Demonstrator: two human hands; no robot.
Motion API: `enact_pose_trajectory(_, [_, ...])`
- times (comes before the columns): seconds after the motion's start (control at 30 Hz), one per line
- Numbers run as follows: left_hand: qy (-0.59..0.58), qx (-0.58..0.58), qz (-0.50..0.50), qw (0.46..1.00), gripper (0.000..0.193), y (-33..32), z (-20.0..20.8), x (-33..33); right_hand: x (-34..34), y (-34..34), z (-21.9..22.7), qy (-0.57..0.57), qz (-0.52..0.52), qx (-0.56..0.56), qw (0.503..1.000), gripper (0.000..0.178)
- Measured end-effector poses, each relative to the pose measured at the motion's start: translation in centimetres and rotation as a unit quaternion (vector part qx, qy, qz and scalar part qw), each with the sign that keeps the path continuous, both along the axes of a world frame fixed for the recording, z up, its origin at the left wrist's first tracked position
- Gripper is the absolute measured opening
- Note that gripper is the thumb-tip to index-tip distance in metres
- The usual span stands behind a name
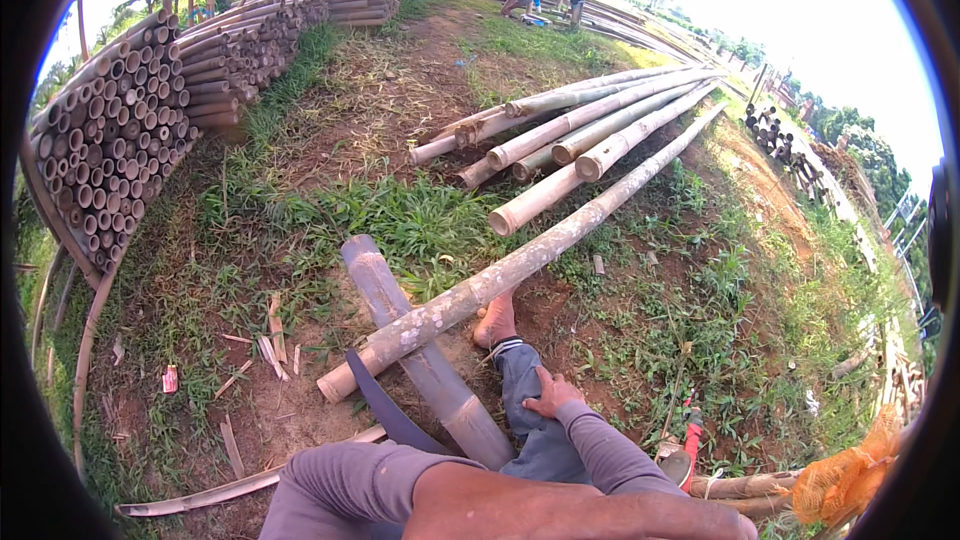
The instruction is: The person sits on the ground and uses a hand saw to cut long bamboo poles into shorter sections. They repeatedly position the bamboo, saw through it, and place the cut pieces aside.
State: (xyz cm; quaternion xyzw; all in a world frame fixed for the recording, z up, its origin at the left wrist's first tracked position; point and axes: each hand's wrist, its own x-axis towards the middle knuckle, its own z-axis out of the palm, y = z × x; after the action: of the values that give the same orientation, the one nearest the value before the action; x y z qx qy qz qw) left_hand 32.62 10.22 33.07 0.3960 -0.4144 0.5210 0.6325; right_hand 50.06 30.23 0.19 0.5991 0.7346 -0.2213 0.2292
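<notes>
While rack (72,252) holds bamboo (120,130), blade (388,413) by pole (540,252)

Curved blade (382,404), seemingly against bamboo pole (530,258)

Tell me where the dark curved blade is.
The blade shows lower left of centre in the head view, overlapping the near end of the mottled bamboo pole.
</notes>
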Motion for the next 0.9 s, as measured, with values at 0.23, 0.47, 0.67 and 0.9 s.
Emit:
enact_pose_trajectory(0.23, [-0.04,0.035,-0.044,0.998,0.138,0.2,-0.5,1.3,0.0,0.2,-0.4,-0.001,0.007,0.006,1.0,0.111])
enact_pose_trajectory(0.47, [-0.033,0.028,0.0,0.999,0.139,0.6,-0.6,0.8,-0.1,-0.1,-0.7,0.01,0.004,0.014,1.0,0.105])
enact_pose_trajectory(0.67, [-0.042,0.056,0.021,0.997,0.14,1.1,-0.3,0.3,-0.1,-0.2,-0.1,-0.002,0.006,0.019,1.0,0.109])
enact_pose_trajectory(0.9, [-0.045,0.018,0.033,0.998,0.14,-0.2,-1.2,0.9,0.5,-0.3,-1.1,0.0,0.009,0.026,1.0,0.107])
